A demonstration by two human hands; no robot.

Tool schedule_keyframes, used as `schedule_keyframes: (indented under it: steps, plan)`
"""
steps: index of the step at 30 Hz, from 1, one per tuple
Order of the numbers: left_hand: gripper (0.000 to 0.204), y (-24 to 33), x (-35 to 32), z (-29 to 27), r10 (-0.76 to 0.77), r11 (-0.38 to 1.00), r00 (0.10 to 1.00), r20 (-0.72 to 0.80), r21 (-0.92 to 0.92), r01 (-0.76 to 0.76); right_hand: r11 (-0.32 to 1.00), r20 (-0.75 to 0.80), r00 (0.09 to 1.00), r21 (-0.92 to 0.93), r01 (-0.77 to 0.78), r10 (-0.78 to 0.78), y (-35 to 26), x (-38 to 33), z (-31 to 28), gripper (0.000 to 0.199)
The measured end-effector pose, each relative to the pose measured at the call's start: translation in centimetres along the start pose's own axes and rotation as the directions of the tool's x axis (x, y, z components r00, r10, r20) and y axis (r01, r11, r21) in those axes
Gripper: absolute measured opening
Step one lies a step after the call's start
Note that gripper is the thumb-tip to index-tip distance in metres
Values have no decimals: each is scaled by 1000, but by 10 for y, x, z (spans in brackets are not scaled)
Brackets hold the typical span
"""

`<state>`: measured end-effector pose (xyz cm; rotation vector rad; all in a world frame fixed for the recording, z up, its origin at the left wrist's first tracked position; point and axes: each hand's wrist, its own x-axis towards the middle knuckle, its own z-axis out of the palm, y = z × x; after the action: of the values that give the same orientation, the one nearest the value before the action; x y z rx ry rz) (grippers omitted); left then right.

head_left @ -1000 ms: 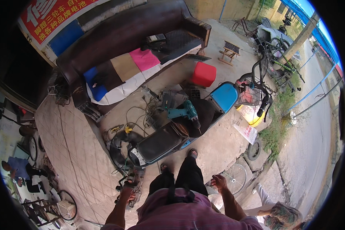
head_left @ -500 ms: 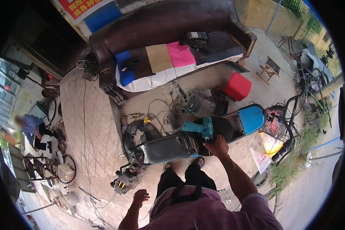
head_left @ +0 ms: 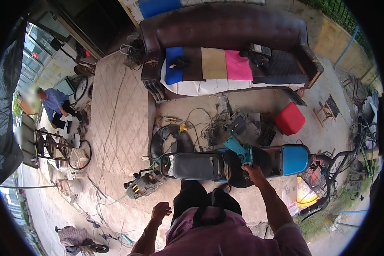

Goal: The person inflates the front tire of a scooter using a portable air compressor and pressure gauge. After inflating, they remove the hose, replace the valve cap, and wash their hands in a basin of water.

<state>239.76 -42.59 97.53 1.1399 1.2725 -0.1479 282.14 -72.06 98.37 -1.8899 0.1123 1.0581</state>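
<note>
My right hand (head_left: 254,175) is closed on the lower end of a teal cordless drill (head_left: 239,150), above the middle of an electric scooter. The scooter lies across in front of me, with its black seat (head_left: 195,166) at the left and a blue panel (head_left: 295,159) at the right. A dark cover (head_left: 234,173) sits under the drill. My left hand (head_left: 161,211) hangs beside my left leg, its fingers curled loosely with nothing visible in them. The drill hides part of the scooter's middle, and my fingers hide its grip.
Behind the scooter lie a black tyre (head_left: 161,143), tangled cables, a dark boxy device (head_left: 240,125) and a red stool (head_left: 290,118). A brown sofa (head_left: 226,25) stands farther back. Dark machinery (head_left: 144,184) rests left of my feet. Another person (head_left: 55,102) sits far left.
The view has turned and shifted, so the scooter now lies level across it. The drill has tilted in my right hand. My left hand stays low at my side.
</note>
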Motion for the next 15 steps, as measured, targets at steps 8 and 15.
schedule_keyframes:
  steps: [8, 15]
  plan:
    - [39, 145, 56, 77, 438, 892, 862, 256, 0, -453, 974, 132, 969, 122, 191, -207, -42, -28, 38, 29]
    - [54, 214, 101, 63, 33, 953, 672, 740, -226, 203, 794, 272, 934, -501, 344, -232, -62, -3, 123, 44]
